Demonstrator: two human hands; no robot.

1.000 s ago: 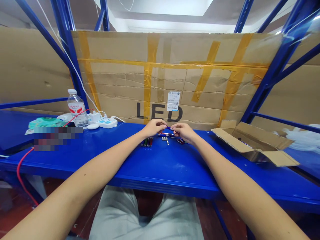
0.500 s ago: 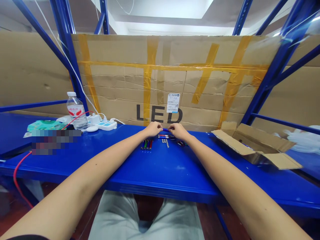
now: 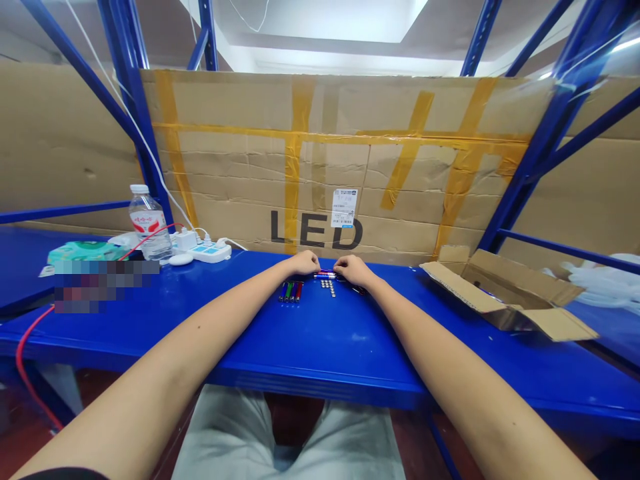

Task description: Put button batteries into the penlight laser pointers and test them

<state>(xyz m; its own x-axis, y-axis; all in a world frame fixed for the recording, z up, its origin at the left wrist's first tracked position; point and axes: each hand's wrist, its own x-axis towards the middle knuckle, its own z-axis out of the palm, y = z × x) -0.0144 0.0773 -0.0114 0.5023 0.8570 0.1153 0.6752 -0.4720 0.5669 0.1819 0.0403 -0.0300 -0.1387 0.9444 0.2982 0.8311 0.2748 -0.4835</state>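
Note:
My left hand (image 3: 306, 263) and my right hand (image 3: 351, 270) face each other near the back of the blue table. Their fingers are closed in a pinch at opposite ends of slim red, blue and silver tubes (image 3: 325, 274) that look like mini flashlights. Fingers hide the tube ends, so exactly which tube each hand grips is unclear. Just in front lie several small silver button cells (image 3: 327, 286) in short rows. Left of them, a row of coloured mini flashlights (image 3: 291, 292), blue, green and red, lies side by side. Small dark pieces (image 3: 359, 290) show partly beneath my right hand.
An open cardboard box (image 3: 500, 293) stands on the right of the blue table (image 3: 320, 347). To the left are a water bottle (image 3: 150, 227), a white power strip (image 3: 207, 251) and a green tissue pack (image 3: 87, 253). A large cardboard panel (image 3: 240, 173) rises behind.
Both hands have come down slightly. The blue tube stretched between them above the other tubes has lowered to lie by those tubes. The camera view has shifted slightly.

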